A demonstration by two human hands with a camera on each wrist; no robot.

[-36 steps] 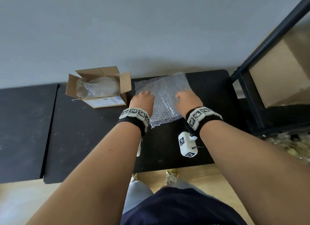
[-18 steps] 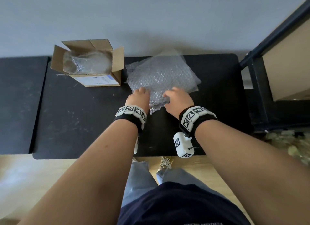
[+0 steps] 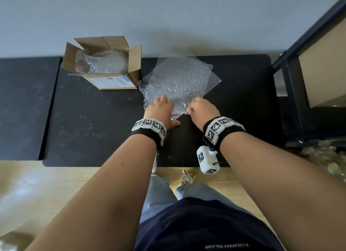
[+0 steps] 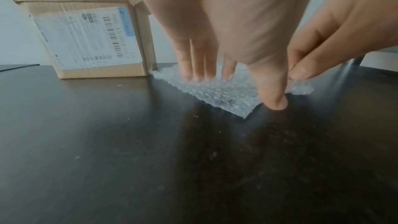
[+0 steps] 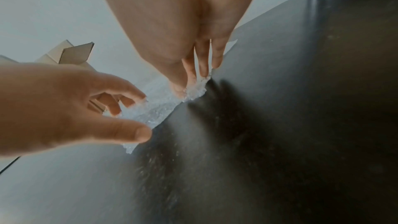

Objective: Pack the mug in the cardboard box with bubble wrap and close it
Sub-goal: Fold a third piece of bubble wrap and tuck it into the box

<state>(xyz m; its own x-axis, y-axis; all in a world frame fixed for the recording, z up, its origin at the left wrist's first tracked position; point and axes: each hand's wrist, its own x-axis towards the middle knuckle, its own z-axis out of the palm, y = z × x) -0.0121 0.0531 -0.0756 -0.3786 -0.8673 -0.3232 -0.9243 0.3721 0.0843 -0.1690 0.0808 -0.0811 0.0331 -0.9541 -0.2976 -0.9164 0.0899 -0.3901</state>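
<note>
A sheet of clear bubble wrap point(image 3: 177, 78) lies flat on the matte black tabletop point(image 3: 89, 123), its dimpled plastic layered so that corners fan out toward the far right. The left hand point(image 3: 161, 110) rests on the near left part of the sheet with fingers straight and close together, pressing the plastic down; in the left wrist view its fingertips point(image 4: 193, 74) sink into the bubbles while the thumb touches the tabletop just beside the sheet's near corner. The right hand point(image 3: 202, 108) is at the near right edge, and its curled fingers and thumb pinch that edge, lifting a crumpled bit of film off the surface, as the right wrist view shows point(image 5: 193, 81).

To the far left, just beside the sheet, stands a small brown cardboard box point(image 3: 104, 82) of corrugated board, its four flaps standing open and a white printed shipping label on its near wall. Inside it sits a rounded bundle wrapped in bubble wrap point(image 3: 103, 63); this is probably the mug, though the wrapping hides it too well to be sure. The tabletop is dusty and scuffed, with rounded corners. At the far right rises a dark metal frame point(image 3: 292, 93) holding pale panels, and below the near edge lies a light wooden floor point(image 3: 56, 185).
</note>
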